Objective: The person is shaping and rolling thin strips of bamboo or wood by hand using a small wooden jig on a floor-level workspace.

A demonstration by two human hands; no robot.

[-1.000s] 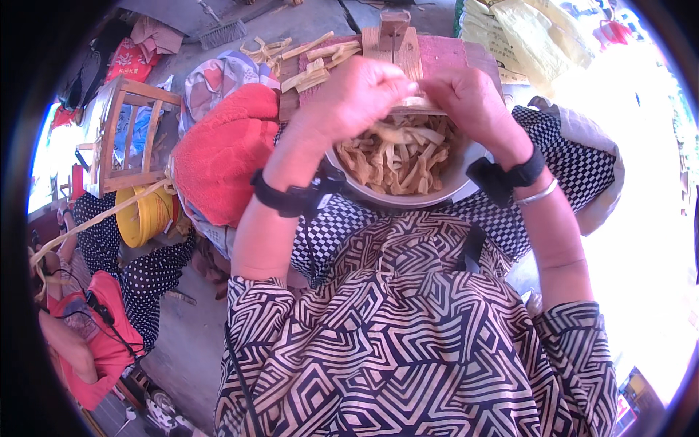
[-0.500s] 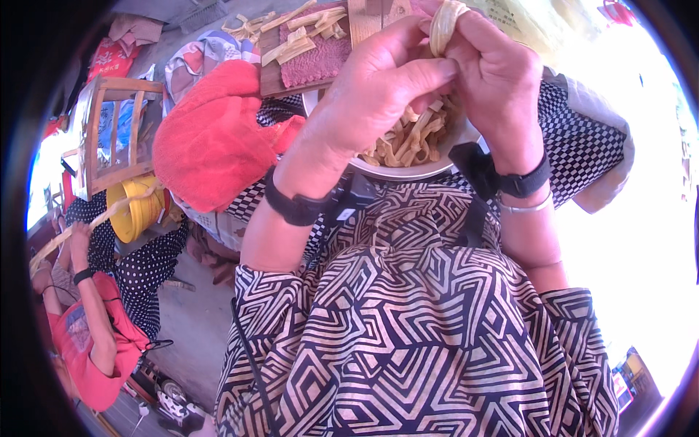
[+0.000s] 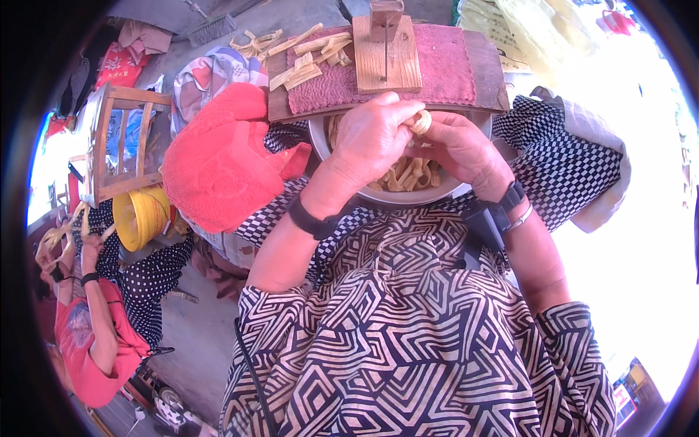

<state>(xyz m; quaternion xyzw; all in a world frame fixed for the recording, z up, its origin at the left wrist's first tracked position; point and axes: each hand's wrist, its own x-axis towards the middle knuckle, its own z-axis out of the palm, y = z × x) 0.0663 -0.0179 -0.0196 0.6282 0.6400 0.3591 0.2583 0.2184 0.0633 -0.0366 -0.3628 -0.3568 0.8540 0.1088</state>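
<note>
Two hands hold one little tan roll over a bowl.

The left hand [image 3: 375, 142] and the right hand [image 3: 459, 149] meet above one round metal bowl [image 3: 320, 138]. The fingers of both hands are bent close and pinch one small rolled tan strip [image 3: 421, 121] between them. The roll sits at the fingertips, just over the far side of the bowl. Inside the bowl lie many more tan strips [image 3: 404, 177], too many to count. Each wrist has one dark band. Just past the bowl is one wooden board with a pink cloth [image 3: 451, 65] on it. One wooden block tool [image 3: 386, 44] stands on the cloth, and a few flat tan strips [image 3: 313, 54] lie at its left end. One red cloth [image 3: 222, 164] lies left of the bowl. One yellow spool [image 3: 142, 216] sits farther left, near another person [image 3: 87, 328] in red.
</note>
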